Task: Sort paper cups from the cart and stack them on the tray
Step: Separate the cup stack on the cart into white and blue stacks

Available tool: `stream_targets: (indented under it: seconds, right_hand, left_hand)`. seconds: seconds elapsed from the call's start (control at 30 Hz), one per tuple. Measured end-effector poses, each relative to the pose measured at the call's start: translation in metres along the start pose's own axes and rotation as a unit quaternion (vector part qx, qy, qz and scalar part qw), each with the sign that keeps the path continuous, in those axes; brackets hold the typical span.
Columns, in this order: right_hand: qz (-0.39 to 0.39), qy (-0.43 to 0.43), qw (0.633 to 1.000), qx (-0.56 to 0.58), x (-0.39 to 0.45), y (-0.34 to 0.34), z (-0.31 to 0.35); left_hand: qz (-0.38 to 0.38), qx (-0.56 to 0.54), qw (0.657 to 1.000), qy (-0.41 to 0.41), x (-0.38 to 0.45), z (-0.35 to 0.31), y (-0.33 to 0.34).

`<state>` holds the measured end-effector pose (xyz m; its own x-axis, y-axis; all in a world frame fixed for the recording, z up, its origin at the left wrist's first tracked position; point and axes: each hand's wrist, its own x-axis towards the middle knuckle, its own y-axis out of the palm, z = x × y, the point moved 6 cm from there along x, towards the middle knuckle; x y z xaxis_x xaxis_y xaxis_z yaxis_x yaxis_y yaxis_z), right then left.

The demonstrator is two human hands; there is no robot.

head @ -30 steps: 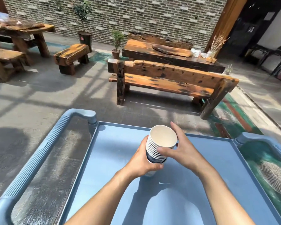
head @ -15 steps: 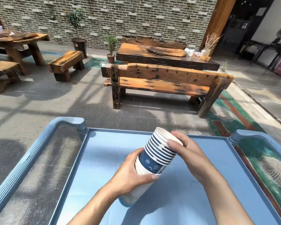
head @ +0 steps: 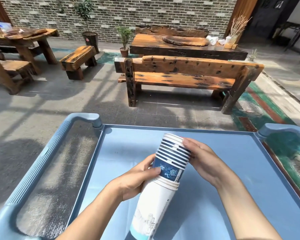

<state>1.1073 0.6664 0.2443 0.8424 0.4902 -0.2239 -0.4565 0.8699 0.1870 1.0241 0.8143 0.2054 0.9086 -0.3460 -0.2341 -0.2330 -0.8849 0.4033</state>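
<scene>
A stack of paper cups tilts above the blue cart's top shelf. Its upper part is several nested blue-and-white cups with white rims; these sit inside a taller white cup with a light blue base. My left hand grips the stack from the left at its middle. My right hand holds the rims of the upper cups from the right. No tray apart from the cart's own shelf shows.
The cart's blue handles rise at the far left and far right corners. Beyond it stands a wooden bench, a dark wooden table, a small stool, potted plants and a brick wall.
The stack has been lifted and tilted, so its sides and the long white bottom cup now show. Both hands stayed on it, and the camera view has tipped down a little.
</scene>
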Motion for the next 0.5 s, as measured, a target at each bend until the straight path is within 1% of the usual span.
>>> stream_targets:
  seconds: [0.07,0.2,0.3,0.5]
  right_hand:
    - [0.009,0.005,1.0,0.006,0.0,0.005,-0.004]
    - [0.026,0.015,0.999,0.022,-0.002,0.012,-0.011]
    - [0.022,0.024,0.999,0.018,-0.003,0.012,-0.014]
    - [0.004,0.003,1.0,0.003,-0.007,0.011,-0.005]
  left_hand:
    - [-0.016,0.0,1.0,-0.006,0.0,0.001,0.004]
    - [-0.066,-0.014,0.996,-0.065,0.0,0.013,0.004]
    - [-0.056,-0.043,0.993,-0.092,0.0,0.019,0.005]
    - [-0.048,-0.036,0.995,-0.074,0.003,0.012,0.001]
